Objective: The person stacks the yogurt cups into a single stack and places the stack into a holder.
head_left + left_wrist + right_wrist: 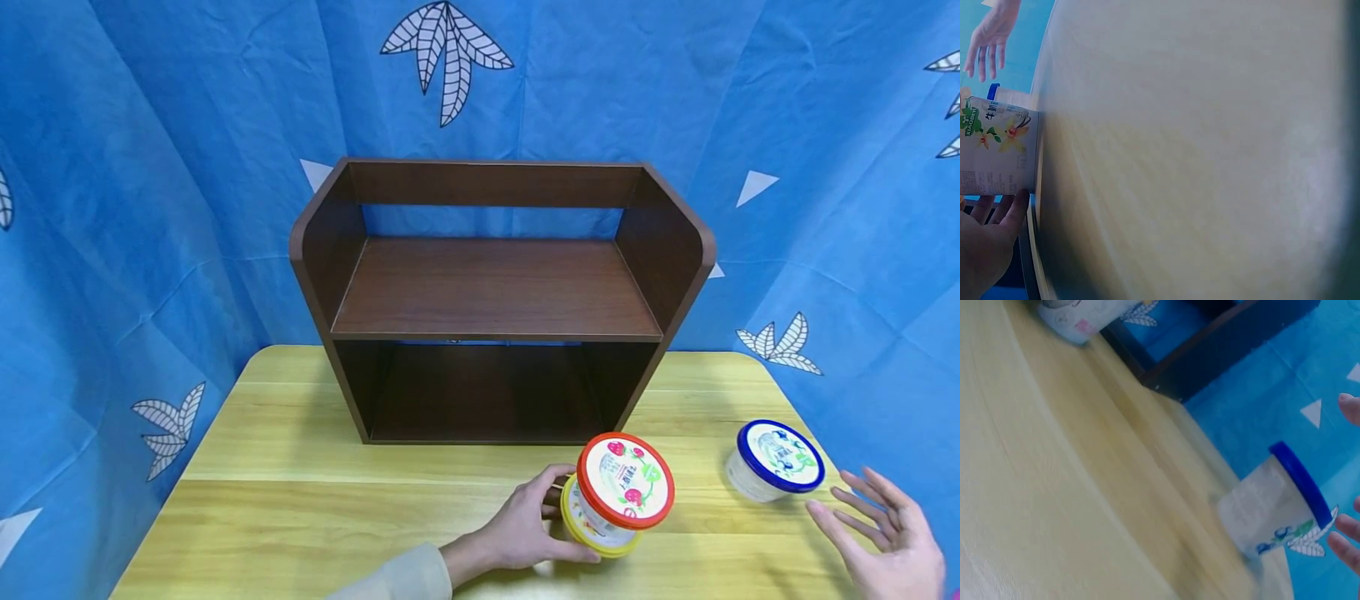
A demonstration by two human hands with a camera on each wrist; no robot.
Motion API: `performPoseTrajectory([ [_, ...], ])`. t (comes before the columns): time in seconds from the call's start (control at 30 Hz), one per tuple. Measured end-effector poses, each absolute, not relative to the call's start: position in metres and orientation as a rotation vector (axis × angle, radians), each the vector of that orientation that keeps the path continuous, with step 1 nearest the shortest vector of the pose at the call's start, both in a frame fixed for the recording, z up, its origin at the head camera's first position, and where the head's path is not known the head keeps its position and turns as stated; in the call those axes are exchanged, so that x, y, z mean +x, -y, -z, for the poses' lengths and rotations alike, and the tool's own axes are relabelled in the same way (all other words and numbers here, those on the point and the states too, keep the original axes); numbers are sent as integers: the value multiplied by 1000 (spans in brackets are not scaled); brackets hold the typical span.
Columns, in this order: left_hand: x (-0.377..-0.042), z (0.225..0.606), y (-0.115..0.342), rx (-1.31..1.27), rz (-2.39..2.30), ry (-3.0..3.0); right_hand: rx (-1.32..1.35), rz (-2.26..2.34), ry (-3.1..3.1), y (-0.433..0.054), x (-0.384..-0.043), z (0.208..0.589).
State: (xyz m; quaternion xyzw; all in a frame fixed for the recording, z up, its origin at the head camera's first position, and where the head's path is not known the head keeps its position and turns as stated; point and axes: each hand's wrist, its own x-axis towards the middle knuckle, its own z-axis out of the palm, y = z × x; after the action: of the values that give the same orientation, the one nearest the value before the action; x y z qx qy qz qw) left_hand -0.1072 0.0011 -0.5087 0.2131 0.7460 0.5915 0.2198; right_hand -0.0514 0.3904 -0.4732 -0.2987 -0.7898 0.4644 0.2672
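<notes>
My left hand (525, 523) grips the side of a yellow-lidded tub (613, 551), thumb in front and fingers behind. On top of it is a red-lidded tub (626, 479) with strawberries on its lid, which hides most of the yellow lid. In the left wrist view, fingers (1015, 215) lie against the wall of a white tub (997, 150) with a flower print. To the right, a blue-lidded tub (780, 457) with blueberries on it stands on the table. Beside it hovers my right hand (888, 542), fingers spread, apart from the tub and holding nothing.
A dark brown two-level shelf (495, 287) stands at the back of the wooden table (300, 500), just behind the stacked tubs. Blue cloth (187, 167) with leaf prints hangs behind and at both sides of the table.
</notes>
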Motion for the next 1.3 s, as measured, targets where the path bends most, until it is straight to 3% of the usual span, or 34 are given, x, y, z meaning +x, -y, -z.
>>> performPoseTrajectory([
  [0.57,-107,509,-2,599,-1630,-2075,-987,-1315,2272,-410,-62,496],
  [1.3,-106,507,0,597,-1642,-2063,-683,-1347,2388,-413,-77,506],
])
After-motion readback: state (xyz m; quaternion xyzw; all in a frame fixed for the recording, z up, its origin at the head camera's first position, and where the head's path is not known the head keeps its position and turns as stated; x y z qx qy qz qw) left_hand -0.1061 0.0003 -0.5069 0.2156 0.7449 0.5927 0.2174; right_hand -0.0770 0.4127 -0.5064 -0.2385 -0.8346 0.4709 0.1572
